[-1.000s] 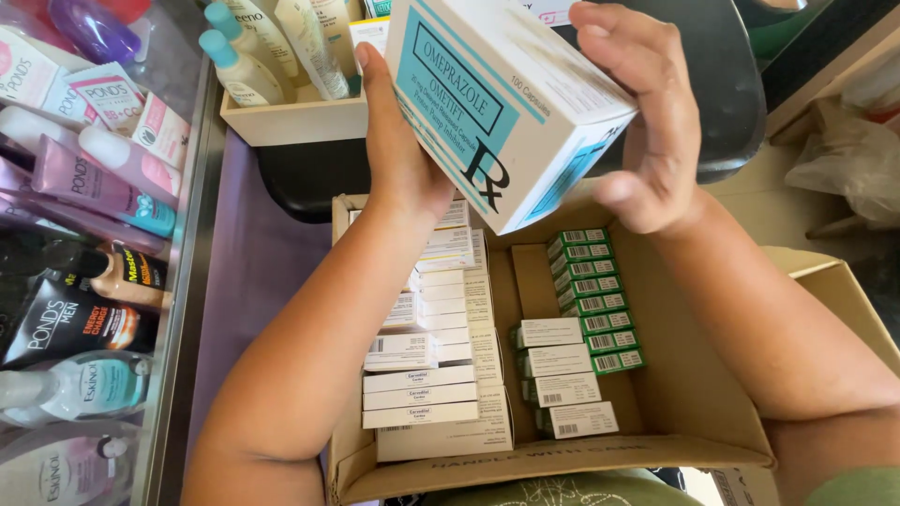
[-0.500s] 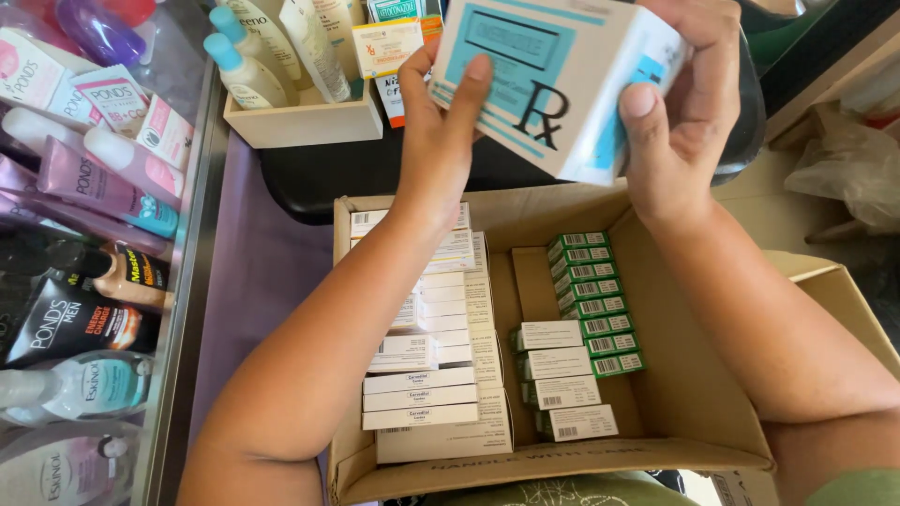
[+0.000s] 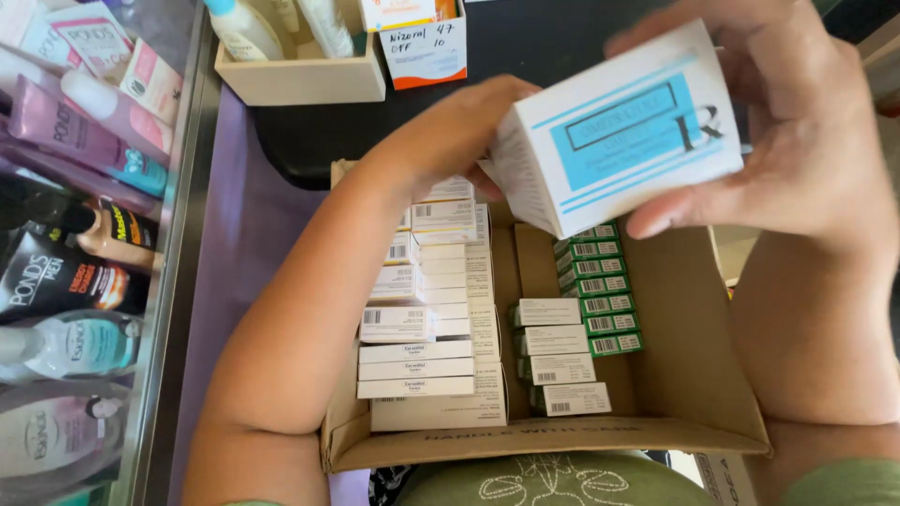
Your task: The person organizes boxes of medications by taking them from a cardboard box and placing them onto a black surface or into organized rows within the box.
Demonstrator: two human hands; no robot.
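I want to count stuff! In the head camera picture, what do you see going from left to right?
Bottles and tubes behind glass → stacked white boxes in the cardboard box → small white boxes → green-edged boxes. Above the box, left hand → white-and-blue carton → right hand.

I identified the location as a pharmacy or drugstore. A glass display case [image 3: 141, 281] held cosmetic tubes and bottles [image 3: 84, 131]. A cardboard carton [image 3: 694, 394] contained rows of small medicine boxes [image 3: 422, 356]. A handwritten price card [image 3: 427, 47] stood nearby.
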